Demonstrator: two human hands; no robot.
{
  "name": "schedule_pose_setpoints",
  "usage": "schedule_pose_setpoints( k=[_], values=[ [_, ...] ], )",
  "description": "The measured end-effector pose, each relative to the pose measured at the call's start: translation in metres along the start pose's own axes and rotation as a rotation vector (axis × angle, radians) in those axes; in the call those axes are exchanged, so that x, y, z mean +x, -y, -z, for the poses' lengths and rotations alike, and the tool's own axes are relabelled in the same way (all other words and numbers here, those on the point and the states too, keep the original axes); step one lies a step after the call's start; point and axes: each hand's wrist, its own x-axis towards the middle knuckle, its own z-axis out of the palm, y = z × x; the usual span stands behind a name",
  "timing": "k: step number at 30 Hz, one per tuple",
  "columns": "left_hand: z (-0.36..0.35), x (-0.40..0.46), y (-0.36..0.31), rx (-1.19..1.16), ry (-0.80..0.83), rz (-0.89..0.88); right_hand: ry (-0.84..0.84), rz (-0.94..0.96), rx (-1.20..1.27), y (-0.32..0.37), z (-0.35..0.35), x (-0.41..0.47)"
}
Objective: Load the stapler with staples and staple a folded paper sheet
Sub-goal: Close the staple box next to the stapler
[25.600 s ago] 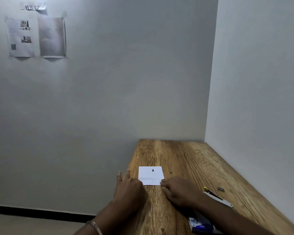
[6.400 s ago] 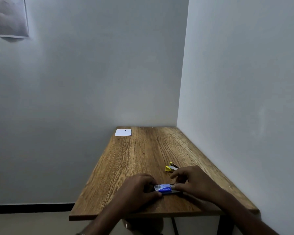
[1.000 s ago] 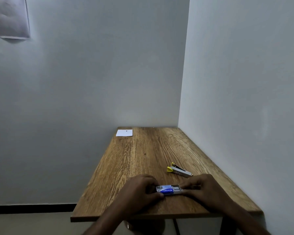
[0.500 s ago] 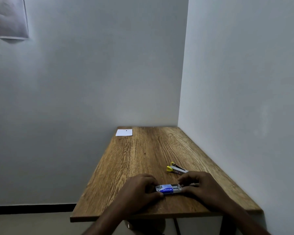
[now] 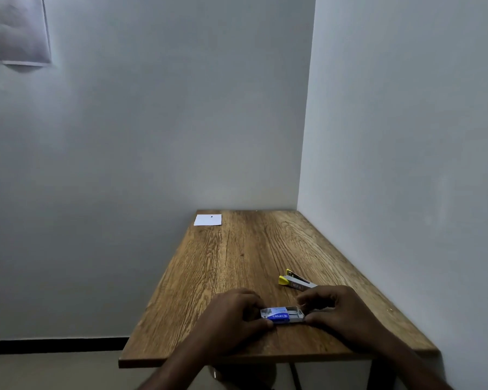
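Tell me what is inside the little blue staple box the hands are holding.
The staple box is slid partly open between the left hand and right hand. Its grey inner tray shows, but the blue sleeve and fingers cover the rest; staples cannot be made out.

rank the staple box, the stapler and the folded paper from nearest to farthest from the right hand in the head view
1. staple box: near edge of the table, pinched at its right end by the right hand.
2. stapler: lying just beyond the right hand's fingers.
3. folded paper: far left corner, by the wall.
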Motion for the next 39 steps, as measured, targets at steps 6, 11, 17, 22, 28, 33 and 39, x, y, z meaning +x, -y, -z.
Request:
schedule_pose_setpoints(
  k=[6, 11, 17, 22, 28, 33, 39],
  values=[
    [0.0, 0.001, 0.0, -0.011, 0.026, 0.008, -0.004, 0.045, -0.032, 0.008, -0.009, 0.003],
    [-0.001, 0.001, 0.002, -0.006, 0.021, 0.008, 0.008, 0.043, -0.034, 0.009, -0.012, 0.006],
    [0.0, 0.0, 0.002, -0.008, 0.018, 0.001, 0.036, 0.064, -0.027, 0.014, -0.015, 0.008],
    [-0.002, 0.001, 0.005, -0.002, 0.005, 0.006, 0.015, 0.063, -0.003, 0.015, -0.021, 0.011],
    [-0.002, 0.001, 0.003, -0.018, 0.018, 0.011, 0.043, 0.029, 0.057, 0.015, -0.021, 0.017],
    [-0.002, 0.001, 0.002, -0.032, 0.009, 0.011, 0.133, 0.023, 0.042, 0.011, -0.019, 0.024],
    [-0.001, 0.002, 0.003, -0.026, 0.007, 0.016, 0.189, 0.033, 0.008, 0.008, -0.018, 0.033]
  ],
)
